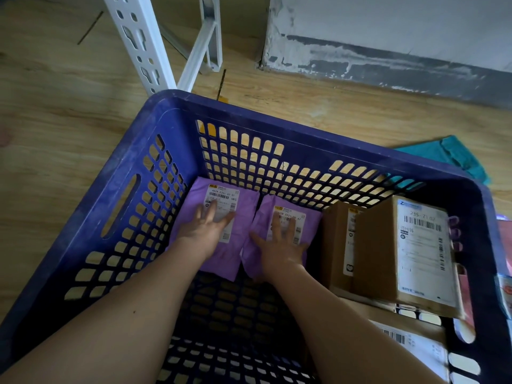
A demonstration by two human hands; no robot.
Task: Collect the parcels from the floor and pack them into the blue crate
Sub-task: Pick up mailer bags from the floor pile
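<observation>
Blue crate point(304, 128) holds left mailer point(241, 245) and right mailer point(261, 217), purple, flat by its far wall. Both spread flat, gripping nothing: left hand point(203, 227) presses one, right hand point(281, 245) the other. Cardboard boxes point(374, 250) stand at crate's right side.

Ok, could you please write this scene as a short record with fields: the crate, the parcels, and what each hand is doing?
crate: blue crate on a wooden floor
left parcel: purple, flat on the crate bottom, label up
right parcel: purple, flat beside the left one, label up
left hand: fingers straight, resting on the left parcel
right hand: fingers spread, resting on the right parcel
cardboard box: upright at the crate's right side, labelled
teal bag: on the floor behind the crate
</observation>
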